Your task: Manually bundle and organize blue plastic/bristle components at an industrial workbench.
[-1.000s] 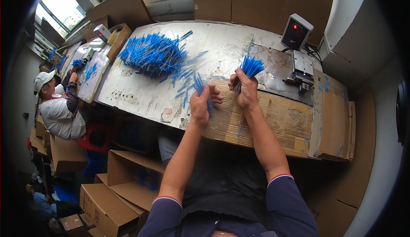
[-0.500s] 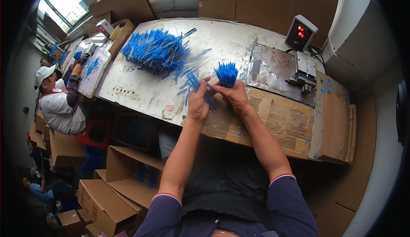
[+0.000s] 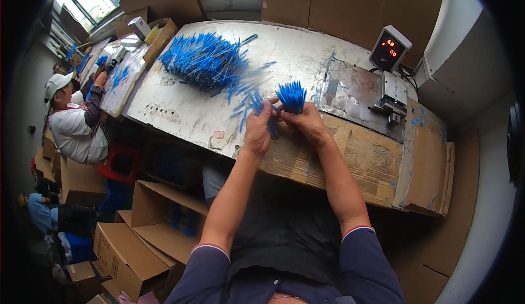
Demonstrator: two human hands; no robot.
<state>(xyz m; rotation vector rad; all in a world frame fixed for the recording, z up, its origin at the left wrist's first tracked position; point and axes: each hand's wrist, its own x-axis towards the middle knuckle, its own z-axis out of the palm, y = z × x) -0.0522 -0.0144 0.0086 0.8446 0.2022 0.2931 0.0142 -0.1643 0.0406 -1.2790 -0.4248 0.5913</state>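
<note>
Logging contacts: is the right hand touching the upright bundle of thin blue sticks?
Touching: the head view shows the right hand gripping the bundle low down.

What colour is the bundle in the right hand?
The bundle is blue on top; head view.

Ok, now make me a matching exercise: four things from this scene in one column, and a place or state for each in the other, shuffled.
Column one
1. blue-tipped bundle
2. large blue pile
3. display box
4. white cap

Column two
A. showing lit red digits
B. held in the right hand
C. worn by a co-worker
D. on the tabletop, left of both hands

Right pairs: 1-B, 2-D, 3-A, 4-C
</note>
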